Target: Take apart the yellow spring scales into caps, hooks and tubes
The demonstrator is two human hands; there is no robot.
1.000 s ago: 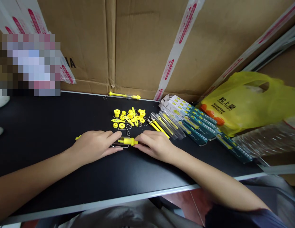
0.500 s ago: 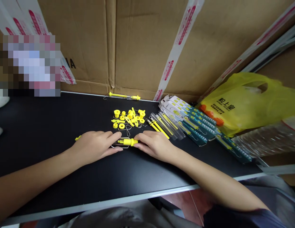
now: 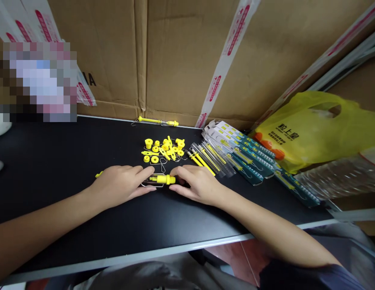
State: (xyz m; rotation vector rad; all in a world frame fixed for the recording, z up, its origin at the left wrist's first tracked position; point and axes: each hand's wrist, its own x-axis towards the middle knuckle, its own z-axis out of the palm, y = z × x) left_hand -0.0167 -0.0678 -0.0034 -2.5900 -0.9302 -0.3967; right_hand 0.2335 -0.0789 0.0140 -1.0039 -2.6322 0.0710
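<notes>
My left hand [image 3: 119, 183] is closed round the tube of a spring scale [image 3: 165, 179], which lies sideways above the black table. The scale's yellow end piece and bent wire frame stick out to the right of my fingers. A small yellow tip shows at the far side of the hand, while the tube between is hidden. My right hand [image 3: 201, 185] is at the yellow end, its thumb and forefinger parted around it. Just beyond lies a loose pile of yellow plastic parts [image 3: 165, 148] and bent wire hooks [image 3: 163, 164].
Clear tubes with yellow rods [image 3: 210, 157] lie right of the pile, beside printed spring-scale boxes [image 3: 243, 149]. Another spring scale [image 3: 157, 121] rests by the back edge. A yellow plastic bag [image 3: 311, 129] stands at right. Large taped cardboard [image 3: 175, 60] walls the back.
My right thumb and forefinger have come apart from their pinch on the yellow end piece. The left hand keeps its hold, and the scale stays in nearly the same place.
</notes>
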